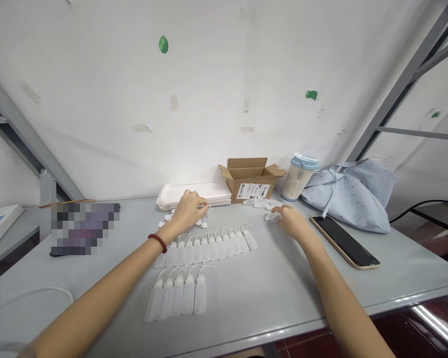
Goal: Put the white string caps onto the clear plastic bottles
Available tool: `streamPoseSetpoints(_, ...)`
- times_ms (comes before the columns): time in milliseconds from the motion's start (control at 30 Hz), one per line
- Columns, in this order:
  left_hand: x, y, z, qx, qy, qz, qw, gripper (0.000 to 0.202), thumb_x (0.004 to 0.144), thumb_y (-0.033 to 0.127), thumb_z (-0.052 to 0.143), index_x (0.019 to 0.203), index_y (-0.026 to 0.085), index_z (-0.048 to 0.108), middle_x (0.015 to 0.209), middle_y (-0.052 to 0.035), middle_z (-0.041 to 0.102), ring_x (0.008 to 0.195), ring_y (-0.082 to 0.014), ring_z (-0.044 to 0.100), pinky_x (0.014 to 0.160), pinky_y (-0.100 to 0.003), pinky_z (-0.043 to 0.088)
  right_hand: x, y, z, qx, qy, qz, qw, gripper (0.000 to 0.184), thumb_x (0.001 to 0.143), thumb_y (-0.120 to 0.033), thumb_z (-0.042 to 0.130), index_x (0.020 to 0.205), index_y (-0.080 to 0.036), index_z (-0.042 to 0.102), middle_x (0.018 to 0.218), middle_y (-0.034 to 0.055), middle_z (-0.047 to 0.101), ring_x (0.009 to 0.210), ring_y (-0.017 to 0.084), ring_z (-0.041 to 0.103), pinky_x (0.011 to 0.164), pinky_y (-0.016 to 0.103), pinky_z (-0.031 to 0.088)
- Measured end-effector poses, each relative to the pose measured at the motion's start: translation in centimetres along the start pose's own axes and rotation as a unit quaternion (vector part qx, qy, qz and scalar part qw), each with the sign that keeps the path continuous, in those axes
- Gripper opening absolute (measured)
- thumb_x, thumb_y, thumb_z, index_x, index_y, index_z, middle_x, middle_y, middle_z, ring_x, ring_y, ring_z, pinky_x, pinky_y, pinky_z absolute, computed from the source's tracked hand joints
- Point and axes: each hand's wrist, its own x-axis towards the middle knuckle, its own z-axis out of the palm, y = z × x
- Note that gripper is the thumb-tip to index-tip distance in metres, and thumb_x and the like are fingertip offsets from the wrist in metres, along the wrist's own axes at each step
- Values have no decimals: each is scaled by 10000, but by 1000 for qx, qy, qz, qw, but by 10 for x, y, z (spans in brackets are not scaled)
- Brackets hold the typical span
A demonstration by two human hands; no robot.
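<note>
My left hand (190, 211) is over a small pile of white plastic pieces (198, 224), thumb and finger pinched on a tiny white piece (208, 214). To the right, the fingers of my right hand (293, 223) close on one small white plastic bottle (271, 216) low over the table. Several similar loose bottles (260, 203) lie just behind it. Between my arms, a long row of translucent bottles with thin curved white strips at their tops (209, 248) lies flat. A shorter row of the same bottles (177, 297) is nearer to me.
An open cardboard box (252, 181) and a stack of white trays (216, 194) stand against the wall. A blue-lidded cup (298, 179), a blue cloth bag (351, 194) and a phone (343, 242) are on the right. A blurred-out item (84, 228) lies left on the grey table (269, 298).
</note>
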Motion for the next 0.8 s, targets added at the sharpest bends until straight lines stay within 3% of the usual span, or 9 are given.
streamPoseSetpoints(233, -3, 0, -15, -125, 48, -80, 988, 241, 763, 294, 505, 725, 198, 722, 806, -39, 730, 831, -237, 620, 764, -321, 455, -2, -9, 1, 9, -20, -9, 1000, 343, 791, -22, 515, 1088, -141, 640, 1114, 136, 619, 991, 228, 597, 749, 267, 401)
streamPoseSetpoints(433, -1, 3, -25, -210, 92, -133, 964, 243, 744, 326, 528, 749, 163, 708, 800, -49, 740, 794, -203, 654, 705, -270, 471, -3, -13, 2, 16, -27, -5, 999, 295, 804, -19, 489, 1040, -116, 637, 1133, 145, 630, 1020, 248, 595, 738, 284, 403)
streamPoseSetpoints(567, 0, 5, -15, -235, 116, -149, 953, 259, 763, 320, 498, 784, 147, 690, 816, -63, 733, 790, -192, 653, 698, -266, 473, -2, -15, 3, 30, -29, 0, 999, 284, 815, -49, 499, 1063, -107, 625, 1130, 159, 643, 1010, 256, 606, 738, 293, 411)
streamPoseSetpoints(700, 1, 7, 1, -241, 102, -151, 953, 187, 721, 292, 541, 708, 161, 674, 739, -54, 718, 733, -198, 646, 692, -285, 473, -2, -14, 4, 42, -23, -5, 999, 256, 810, -66, 521, 1031, -130, 632, 1117, 137, 661, 1016, 242, 610, 755, 279, 419)
streamPoseSetpoints(800, 2, 10, -1, -245, 104, -151, 952, 182, 720, 286, 539, 717, 164, 674, 763, -56, 718, 757, -204, 646, 711, -292, 469, -1, -14, 0, 52, -6, -13, 999, 247, 795, -54, 530, 1001, -140, 635, 1113, 126, 665, 1035, 234, 608, 803, 279, 429)
